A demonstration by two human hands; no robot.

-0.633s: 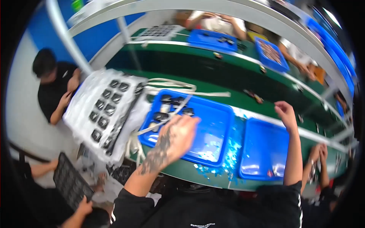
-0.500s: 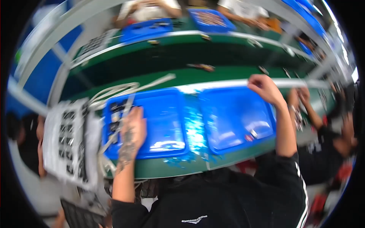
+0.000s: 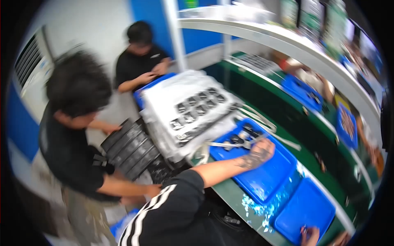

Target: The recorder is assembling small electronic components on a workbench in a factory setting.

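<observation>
My left hand (image 3: 262,152) lies over the left blue tray (image 3: 266,186), beside several small black and silver parts (image 3: 243,136) at its far left end. A pale strap (image 3: 230,144) runs across the tray toward this hand; motion blur hides its fingers and whether they grip anything. At the lower edge, my right hand (image 3: 312,237) is partly cut off over the right blue tray (image 3: 305,207). Its fingertips close around a small dark and reddish part (image 3: 303,230), too blurred to name.
Blue shiny flakes (image 3: 260,207) are strewn on the green bench between the trays. A white foam tray stack with black parts (image 3: 182,108) stands left. One person (image 3: 74,135) beside me handles a black slotted tray (image 3: 133,149); another (image 3: 141,61) stands behind. A shelf (image 3: 279,30) carries bottles.
The view has swung left, bringing two people and the black slotted tray into sight. My right hand has come down from above the right tray's far edge to the small part in it.
</observation>
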